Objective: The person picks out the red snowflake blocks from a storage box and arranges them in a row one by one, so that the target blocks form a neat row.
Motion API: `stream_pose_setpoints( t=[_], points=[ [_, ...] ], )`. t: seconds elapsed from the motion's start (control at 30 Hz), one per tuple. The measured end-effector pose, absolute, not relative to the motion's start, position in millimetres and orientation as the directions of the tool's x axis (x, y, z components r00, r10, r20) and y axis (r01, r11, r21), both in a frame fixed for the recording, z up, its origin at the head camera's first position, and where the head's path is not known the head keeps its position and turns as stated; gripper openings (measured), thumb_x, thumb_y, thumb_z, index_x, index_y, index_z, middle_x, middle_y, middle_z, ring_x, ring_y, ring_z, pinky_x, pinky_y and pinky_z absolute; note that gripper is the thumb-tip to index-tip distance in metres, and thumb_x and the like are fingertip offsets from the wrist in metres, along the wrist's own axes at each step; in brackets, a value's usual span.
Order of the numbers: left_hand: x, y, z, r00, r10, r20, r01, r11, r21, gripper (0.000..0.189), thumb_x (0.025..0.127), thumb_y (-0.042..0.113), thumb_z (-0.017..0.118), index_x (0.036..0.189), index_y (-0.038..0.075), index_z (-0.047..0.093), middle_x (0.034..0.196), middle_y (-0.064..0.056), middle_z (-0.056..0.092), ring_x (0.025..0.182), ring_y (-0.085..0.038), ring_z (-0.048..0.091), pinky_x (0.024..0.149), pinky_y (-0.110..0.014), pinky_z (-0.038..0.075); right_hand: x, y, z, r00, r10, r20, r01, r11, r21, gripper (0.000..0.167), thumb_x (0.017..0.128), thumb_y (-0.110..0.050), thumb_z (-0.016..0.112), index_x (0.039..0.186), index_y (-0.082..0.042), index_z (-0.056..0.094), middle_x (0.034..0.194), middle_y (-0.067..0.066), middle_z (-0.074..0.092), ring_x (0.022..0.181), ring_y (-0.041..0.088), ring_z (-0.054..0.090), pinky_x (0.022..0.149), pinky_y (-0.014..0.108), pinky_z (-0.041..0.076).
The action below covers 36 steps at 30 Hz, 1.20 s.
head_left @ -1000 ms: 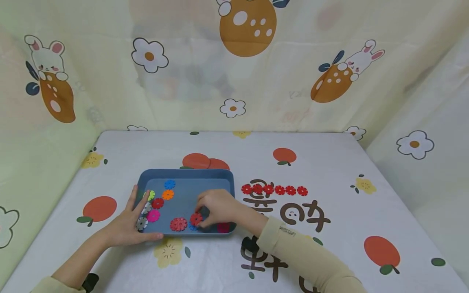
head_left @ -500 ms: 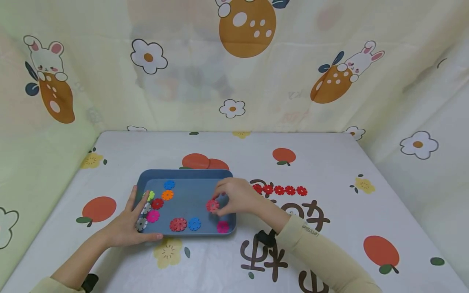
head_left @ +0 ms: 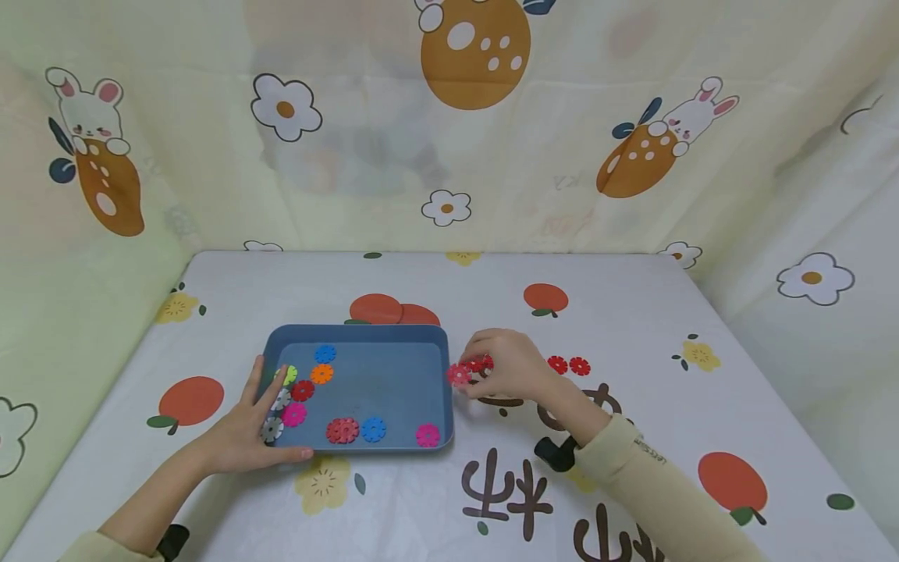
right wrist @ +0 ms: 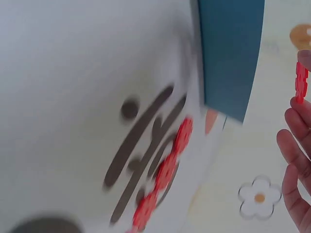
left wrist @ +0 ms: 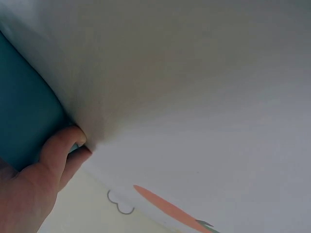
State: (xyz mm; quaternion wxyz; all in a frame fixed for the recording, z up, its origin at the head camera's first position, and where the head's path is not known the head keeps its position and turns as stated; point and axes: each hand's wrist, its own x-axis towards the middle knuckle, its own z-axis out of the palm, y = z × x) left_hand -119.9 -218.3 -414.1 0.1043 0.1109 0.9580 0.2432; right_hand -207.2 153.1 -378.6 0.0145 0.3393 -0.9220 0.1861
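My left hand (head_left: 239, 437) touches the left end of the blue tray (head_left: 393, 334). Its fingers are straight and spread, with the thumb along the front edge. In the left wrist view, fingertips (left wrist: 73, 133) meet the tray corner. My right hand (head_left: 509, 365), just right of the tray, pinches a red snowflake disc (head_left: 460, 375); the right wrist view has this notched disc (right wrist: 301, 82) edge-on between thumb and finger. On the cloth, a row of red discs (head_left: 568, 365) runs left to right, partly hidden by my right hand. Blurred red discs (right wrist: 165, 170) appear in the right wrist view.
Inside the tray lie several loose discs: blue (head_left: 374, 429), orange (head_left: 321, 374), magenta (head_left: 428, 435), grey (head_left: 271, 428) and red (head_left: 303, 390). More red discs (head_left: 342, 430) overlap near its front. A patterned curtain (head_left: 365, 172) stands behind the white cloth (head_left: 618, 304).
My right hand has lifted the red disc from the tray's front area and carried it right, over the rim, to the left end of the row. My left hand stays put.
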Motion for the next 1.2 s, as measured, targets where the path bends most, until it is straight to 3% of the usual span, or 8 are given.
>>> stream_pose_setpoints(
  t=[0.4, 0.77, 1.2],
  points=[
    [-119.7, -217.9, -413.8, -0.952, 0.265, -0.150, 0.160, 0.854, 0.496, 0.118, 0.064, 0.060, 0.071, 0.147, 0.007, 0.007, 0.147, -0.025, -0.015, 0.115, -0.057, 0.036, 0.072, -0.053, 0.050, -218.5, 221.3, -380.5, -0.823, -0.503, 0.263, -0.567, 0.754, -0.331, 0.030, 0.061, -0.029, 0.082, 0.084, -0.013, 0.072, 0.083, -0.003, 0.065, 0.071, 0.018, 0.058, 0.056, 0.026, 0.043],
    [-120.3, -218.3, -414.2, -0.953, 0.262, -0.152, 0.158, 0.858, 0.489, 0.119, 0.063, 0.061, 0.071, 0.147, 0.007, 0.007, 0.147, -0.026, -0.014, 0.115, -0.057, 0.036, 0.072, -0.053, 0.050, -220.4, 278.1, -389.3, -0.912, -0.355, 0.207, -0.406, 0.856, -0.319, 0.032, 0.063, -0.026, 0.082, 0.087, -0.008, 0.070, 0.085, 0.005, 0.066, 0.075, 0.024, 0.058, 0.060, 0.032, 0.046],
    [-120.3, -217.9, -413.6, -0.952, 0.262, -0.155, 0.156, 0.856, 0.492, 0.119, 0.063, 0.060, 0.072, 0.147, 0.007, 0.007, 0.147, -0.026, -0.014, 0.116, -0.058, 0.035, 0.072, -0.053, 0.050, -224.3, 322.8, -399.3, -0.967, -0.234, 0.104, -0.256, 0.894, -0.367, 0.035, 0.066, -0.024, 0.081, 0.091, -0.002, 0.069, 0.084, 0.010, 0.065, 0.075, 0.025, 0.054, 0.057, 0.029, 0.043]
  ],
)
